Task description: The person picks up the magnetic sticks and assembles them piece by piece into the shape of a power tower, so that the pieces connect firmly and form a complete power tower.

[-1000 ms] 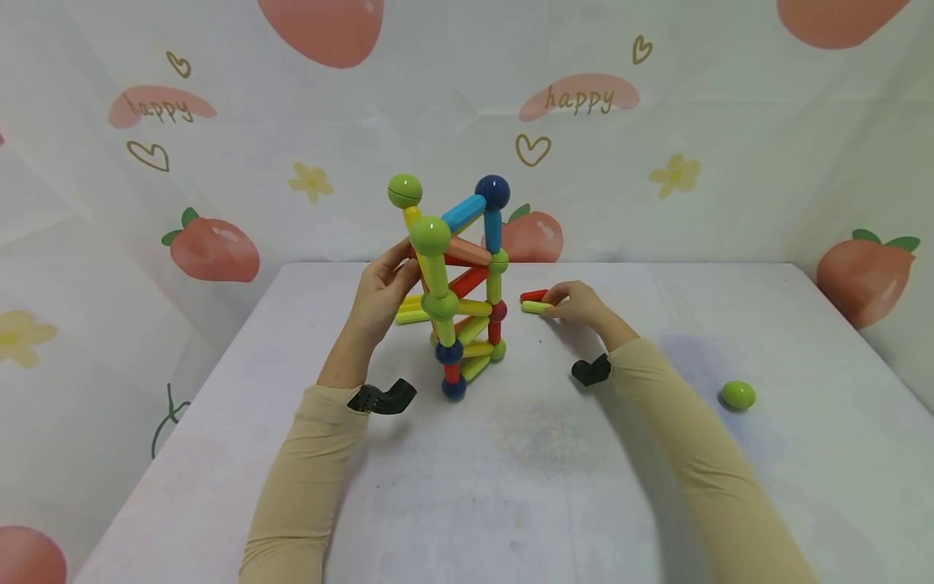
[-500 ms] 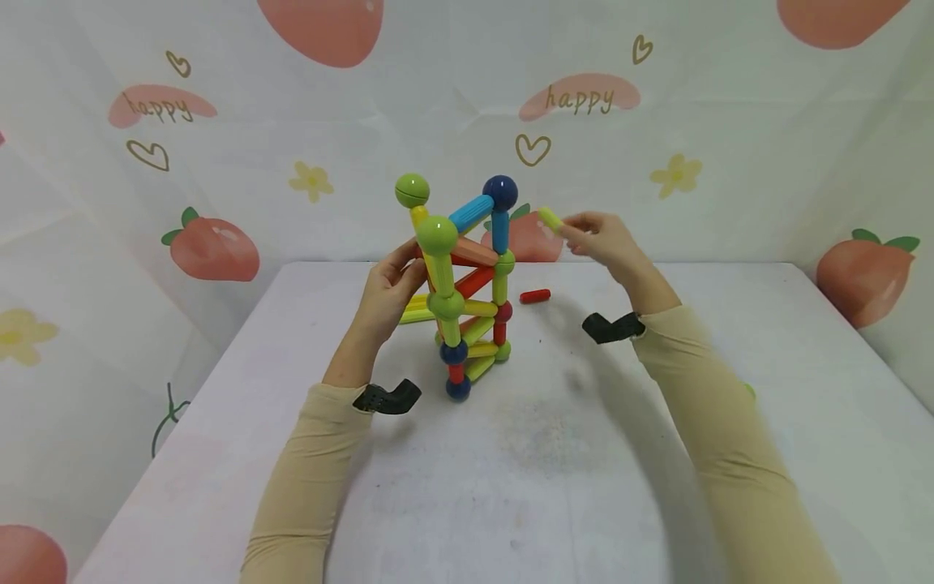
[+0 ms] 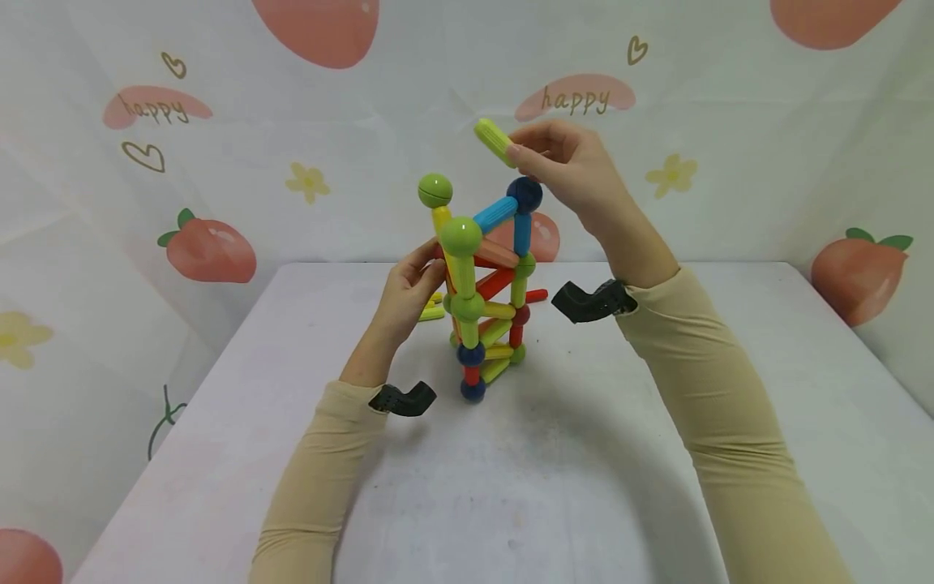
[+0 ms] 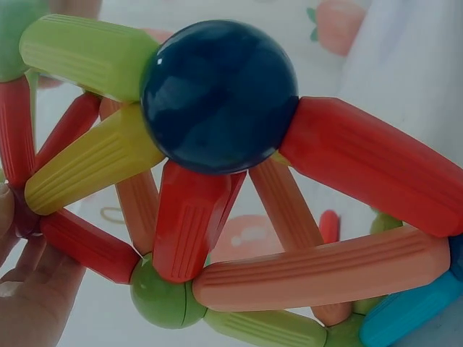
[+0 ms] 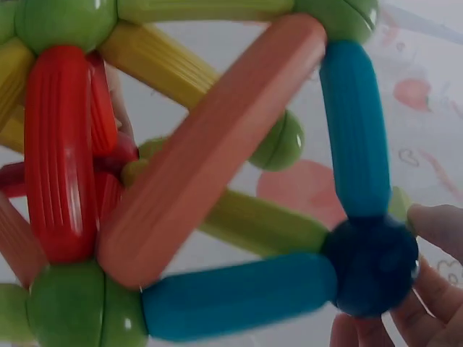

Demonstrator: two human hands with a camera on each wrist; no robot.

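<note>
A tower of coloured magnetic rods and balls (image 3: 468,307) stands upright on the table. My left hand (image 3: 404,296) grips its left side partway up, fingertips partly hidden behind the rods; in the left wrist view its fingers (image 4: 43,296) are around a dark red ball (image 4: 27,223). Above the tower, my right hand (image 3: 572,162) pinches a lime-green magnetic rod (image 3: 494,142) between thumb and fingers. That rod hangs tilted in the air, over the top dark blue ball (image 3: 524,195) and right of the two top green balls (image 3: 435,191). The right wrist view mostly hides it behind the tower.
Behind the tower, a red rod (image 3: 537,295) lies on the white table (image 3: 584,487). Loose lime and yellow rods (image 3: 432,313) lie beyond my left hand. A printed cloth (image 3: 365,122) hangs along the table's back edge.
My right hand has picked the lime-green rod off the table and carried it up and left over the tower. The tower has shifted slightly right with my left hand on it.
</note>
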